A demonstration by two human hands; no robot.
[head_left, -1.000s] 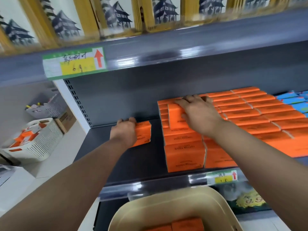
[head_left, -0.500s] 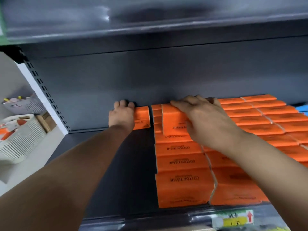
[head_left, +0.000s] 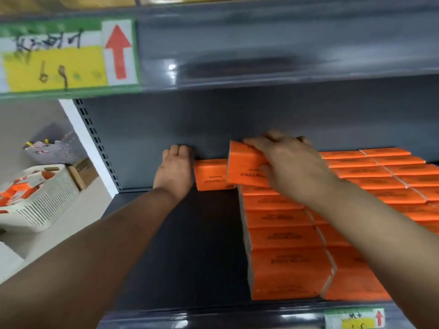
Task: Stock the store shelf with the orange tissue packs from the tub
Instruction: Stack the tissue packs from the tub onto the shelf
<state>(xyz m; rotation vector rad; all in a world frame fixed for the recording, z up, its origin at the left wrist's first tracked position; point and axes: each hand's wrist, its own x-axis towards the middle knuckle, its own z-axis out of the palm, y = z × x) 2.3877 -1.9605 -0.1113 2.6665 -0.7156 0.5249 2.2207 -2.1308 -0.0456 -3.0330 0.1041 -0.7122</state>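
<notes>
Rows of orange tissue packs (head_left: 285, 236) lie flat on the dark grey shelf (head_left: 190, 245), filling its right part. My right hand (head_left: 289, 167) grips one orange pack (head_left: 247, 167) from above and holds it tilted over the back left corner of the rows. Another orange pack (head_left: 211, 174) stands at the back wall just left of the rows. Beside this pack's left end is my left hand (head_left: 175, 167), fingers straight and reaching to the back wall, touching the pack. The tub is out of view.
The upper shelf edge carries a green and yellow price label (head_left: 69, 55); a smaller label (head_left: 354, 319) sits on the front rail below. A white slatted basket (head_left: 40, 200) with orange packs stands on the floor at left, by a cardboard box (head_left: 83, 172).
My left hand carried its pack to the back wall and now lies beside it. My right hand lifted and tilted its pack leftward. The view moved closer to the shelf.
</notes>
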